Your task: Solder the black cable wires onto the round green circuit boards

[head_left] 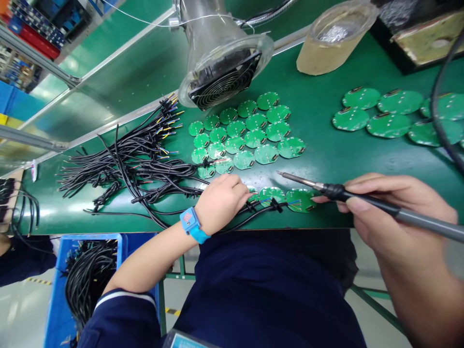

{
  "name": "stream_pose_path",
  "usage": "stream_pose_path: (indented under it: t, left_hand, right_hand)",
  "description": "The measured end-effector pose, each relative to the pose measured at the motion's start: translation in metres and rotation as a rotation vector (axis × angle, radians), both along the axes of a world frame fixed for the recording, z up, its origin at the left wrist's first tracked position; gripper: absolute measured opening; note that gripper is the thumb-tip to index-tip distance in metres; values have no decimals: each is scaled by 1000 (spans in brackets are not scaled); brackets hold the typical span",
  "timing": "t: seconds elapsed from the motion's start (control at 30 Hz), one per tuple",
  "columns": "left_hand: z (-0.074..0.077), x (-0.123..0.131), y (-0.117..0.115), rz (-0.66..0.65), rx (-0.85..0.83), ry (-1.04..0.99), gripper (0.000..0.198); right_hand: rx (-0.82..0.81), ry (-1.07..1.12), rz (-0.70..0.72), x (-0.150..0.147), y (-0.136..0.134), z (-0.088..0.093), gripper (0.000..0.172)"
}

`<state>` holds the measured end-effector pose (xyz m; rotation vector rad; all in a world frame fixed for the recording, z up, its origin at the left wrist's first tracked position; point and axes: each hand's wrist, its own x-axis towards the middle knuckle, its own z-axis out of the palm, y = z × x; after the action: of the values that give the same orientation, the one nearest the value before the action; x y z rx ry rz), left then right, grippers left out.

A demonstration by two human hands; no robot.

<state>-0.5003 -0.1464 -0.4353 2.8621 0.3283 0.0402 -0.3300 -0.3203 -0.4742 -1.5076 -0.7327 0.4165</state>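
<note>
My right hand grips a soldering iron, its tip pointing left above the green table. Further left, my left hand, with a blue strap on its wrist, pinches a cable; thin reddish wire ends show at its fingertips, and the rest is partly hidden by the hand. Beside those fingertips lie round green circuit boards along the near edge, one of them a board with coloured wires of a black cable lying across it.
Several rows of round boards lie beyond my hands, and more boards at right. Black cables are heaped at left. A fan hood hangs above; a cardboard tube stands behind. A blue bin holds cables below. Another person's sleeve shows at left.
</note>
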Motion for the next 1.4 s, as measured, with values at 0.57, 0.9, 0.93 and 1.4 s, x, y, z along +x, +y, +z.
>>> stream_pose_path:
  t: [0.57, 0.9, 0.93, 1.4]
  left_hand:
    - [41, -15, 55, 380, -40, -674, 5]
    - [5, 36, -31, 201, -224, -26, 18]
    - [4, 38, -31, 217, -231, 2, 18]
    - [9, 37, -27, 221, -232, 46, 17]
  right_hand:
    - [45, -56, 43, 3, -10, -2, 13]
    - [179, 67, 72, 9, -11, -7, 7]
    - [182, 73, 88, 9, -12, -7, 7]
    - [177, 19, 194, 6, -12, -3, 11]
